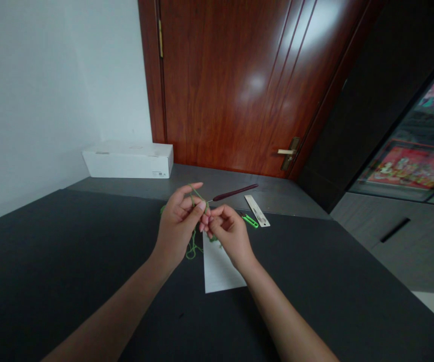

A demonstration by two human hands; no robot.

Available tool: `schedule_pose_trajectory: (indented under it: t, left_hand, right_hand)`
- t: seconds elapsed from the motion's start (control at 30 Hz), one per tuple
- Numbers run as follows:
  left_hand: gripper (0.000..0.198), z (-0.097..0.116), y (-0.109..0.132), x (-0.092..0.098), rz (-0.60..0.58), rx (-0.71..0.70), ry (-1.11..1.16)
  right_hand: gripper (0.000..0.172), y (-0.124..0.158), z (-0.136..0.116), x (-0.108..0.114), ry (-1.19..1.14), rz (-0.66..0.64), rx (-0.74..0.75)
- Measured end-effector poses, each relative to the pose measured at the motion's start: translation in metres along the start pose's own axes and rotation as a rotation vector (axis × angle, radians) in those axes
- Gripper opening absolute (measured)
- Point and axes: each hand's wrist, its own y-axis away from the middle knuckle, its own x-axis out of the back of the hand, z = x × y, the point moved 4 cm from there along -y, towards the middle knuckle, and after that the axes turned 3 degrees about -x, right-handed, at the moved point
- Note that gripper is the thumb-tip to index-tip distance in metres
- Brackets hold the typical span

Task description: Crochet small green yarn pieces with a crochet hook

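Green yarn (193, 200) runs over the raised index finger of my left hand (177, 216), whose thumb pinches it. My right hand (230, 229) is closed at the same spot, fingertips together on the yarn beside my left thumb. A loose strand hangs below, and more green yarn shows partly under my right hand. Just beyond the fingers is a crochet hook (235, 192) with a dark red handle. Its thin metal end points at the yarn by my left thumb; I cannot tell whether it is caught in a loop.
A white sheet of paper (220, 274) lies under my hands on the dark table mat (89, 271). Green thread snips (252, 221) and a pale ruler-like strip (257, 211) lie to the right. A white box (130, 163) stands at the back left, before a wooden door (232, 90).
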Motion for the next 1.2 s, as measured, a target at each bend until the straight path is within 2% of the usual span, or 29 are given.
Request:
schedule_pose_trajectory:
  t: [0.17,0.33,0.47,0.7,0.9,1.0,1.03,1.1,1.13,1.2]
  left_hand:
    - [0.043,0.0,0.0,0.001,0.024,-0.033,-0.132]
    - [0.042,0.001,0.002,-0.003,0.007,-0.031,-0.169]
    - [0.041,0.002,0.0,0.0,0.023,-0.056,-0.181]
    - [0.041,0.001,0.0,0.003,0.001,-0.069,-0.228]
    - [0.041,0.001,0.0,0.002,-0.032,-0.075,-0.245]
    - [0.041,0.0,0.0,0.003,-0.032,-0.055,-0.216]
    - [0.042,-0.001,-0.001,0.004,-0.034,-0.042,-0.203]
    - [0.043,-0.002,-0.001,0.004,-0.042,-0.013,-0.163]
    - [0.044,-0.002,-0.001,0.004,-0.05,0.002,-0.135]
    - [0.044,-0.002,-0.001,0.002,-0.07,0.031,-0.073]
  right_hand:
    - [0.024,0.0,0.002,-0.002,-0.007,0.006,0.003]
    - [0.017,0.0,0.005,0.004,0.003,0.137,0.005]
    - [0.016,0.001,-0.001,0.01,-0.016,0.212,0.034]
    - [0.019,0.002,-0.012,0.008,-0.069,0.178,0.077]
    - [0.02,0.001,-0.008,0.009,-0.008,0.137,0.068]
    - [0.014,-0.003,0.001,0.019,0.222,0.049,-0.07]
    - [0.011,-0.004,0.006,0.022,0.372,-0.029,-0.179]
    - [0.007,-0.003,0.017,0.03,0.817,-0.201,-0.368]
    - [0.007,-0.002,0.021,0.035,1.033,-0.253,-0.417]
    - [0.009,0.0,0.026,0.042,1.252,-0.271,-0.457]
